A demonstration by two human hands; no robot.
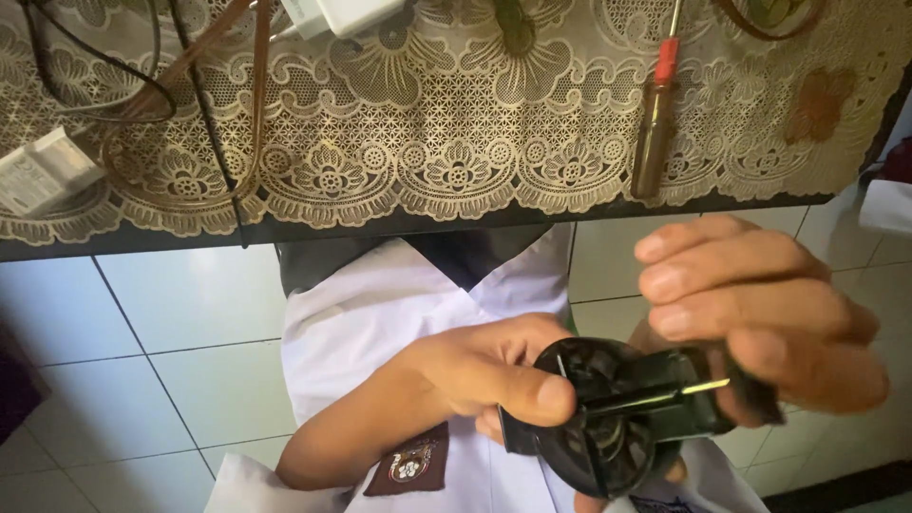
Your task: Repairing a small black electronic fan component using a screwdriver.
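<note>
Black round fan housing sits in the lap below the table edge, left hand pinching its rim steady while right hand curls closed around a thin tool probing it.

Single head-worn view, steeply downward, close over the lap and table edge.

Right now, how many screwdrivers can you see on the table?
1. A screwdriver with a brownish handle and red collar lies on the lace tablecloth near the table's right end, above the right hand. Others may lie beyond the picture's edge.
</note>
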